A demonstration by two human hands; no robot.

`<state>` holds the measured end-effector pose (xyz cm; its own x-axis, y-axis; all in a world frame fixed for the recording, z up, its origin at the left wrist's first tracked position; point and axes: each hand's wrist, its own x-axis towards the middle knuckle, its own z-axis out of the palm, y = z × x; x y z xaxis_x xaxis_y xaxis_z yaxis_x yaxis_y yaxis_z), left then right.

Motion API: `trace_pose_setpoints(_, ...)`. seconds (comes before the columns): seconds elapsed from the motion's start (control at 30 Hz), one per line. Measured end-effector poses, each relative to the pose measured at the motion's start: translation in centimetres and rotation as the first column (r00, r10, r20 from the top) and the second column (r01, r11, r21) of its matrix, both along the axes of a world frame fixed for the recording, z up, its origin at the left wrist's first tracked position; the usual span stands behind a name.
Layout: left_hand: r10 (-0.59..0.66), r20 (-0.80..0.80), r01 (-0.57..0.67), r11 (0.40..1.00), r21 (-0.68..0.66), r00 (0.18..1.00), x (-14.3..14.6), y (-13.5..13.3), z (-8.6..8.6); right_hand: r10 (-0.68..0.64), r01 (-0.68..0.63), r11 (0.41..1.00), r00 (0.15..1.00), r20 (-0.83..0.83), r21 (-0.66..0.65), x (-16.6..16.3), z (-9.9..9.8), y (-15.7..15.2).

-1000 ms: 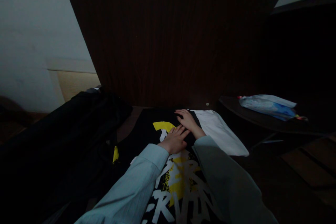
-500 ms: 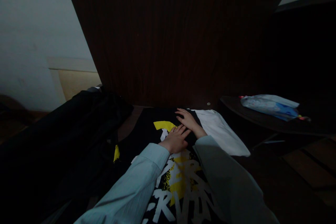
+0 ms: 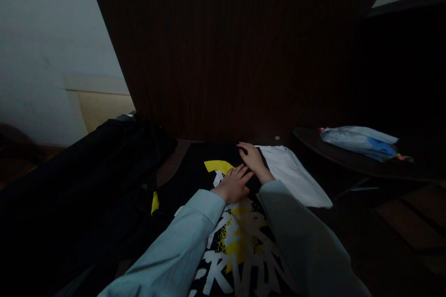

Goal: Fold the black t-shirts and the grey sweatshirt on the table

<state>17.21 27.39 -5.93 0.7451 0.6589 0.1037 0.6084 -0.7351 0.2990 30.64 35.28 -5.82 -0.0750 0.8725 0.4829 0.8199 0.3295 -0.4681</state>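
A black garment with yellow and white lettering [image 3: 214,269] lies spread out in front of me and runs down past the bottom of the view. My left hand [image 3: 234,184] rests flat on its printed part, fingers extended and apart. Just beyond it, my right hand [image 3: 253,161] lies on the black fabric near the far right edge, its fingers stretched and slightly curved. Neither hand grips anything. A white cloth [image 3: 294,174] shows to the right of the black garment, partly covered by it. Light blue-green sleeves cover both forearms.
A dark wooden panel [image 3: 223,55] rises right behind the garment. Dark clothing [image 3: 87,185] is heaped on the left. On the right, a white and blue plastic package [image 3: 360,143] sits on a dark rounded shelf [image 3: 331,158]. A pale wall [image 3: 45,46] stands at far left.
My right hand has shifted slightly to the right, drawing its fingers away from my left hand. My left hand and the garment stay in place.
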Motion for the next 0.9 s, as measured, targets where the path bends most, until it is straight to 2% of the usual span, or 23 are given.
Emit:
trace_pose_setpoints(0.13, -0.003, 0.0, 0.003, 1.0, -0.013, 1.0, 0.0, 0.04, -0.02, -0.181, 0.184, 0.978, 0.983, -0.033, 0.1, 0.17, 0.26, -0.29)
trace_pose_setpoints(0.27, 0.007, -0.002, -0.008, 1.0, -0.026, 1.0, 0.01, -0.1, 0.26, -0.158, 0.166, 0.978, 0.985, -0.073, 0.123, 0.05, 0.4, -0.47)
trace_pose_setpoints(0.53, 0.002, 0.002, -0.002, 0.999, -0.038, 1.0, -0.04, -0.04, 0.18, -0.262, 0.26, 0.965, 0.961, -0.089, -0.029, 0.18, 0.06, 0.12)
trace_pose_setpoints(0.73, 0.002, 0.009, -0.002, 1.0, -0.031, 1.0, 0.06, 0.02, 0.06, -0.355, 0.355, 0.93, 0.935, 0.023, -0.096, 0.3, 0.42, -0.3)
trace_pose_setpoints(0.9, 0.003, 0.015, -0.002, 0.999, -0.042, 1.0, -0.02, -0.11, 0.35, -0.333, 0.356, 0.909, 0.933, 0.136, -0.215, 0.05, 0.46, -0.2)
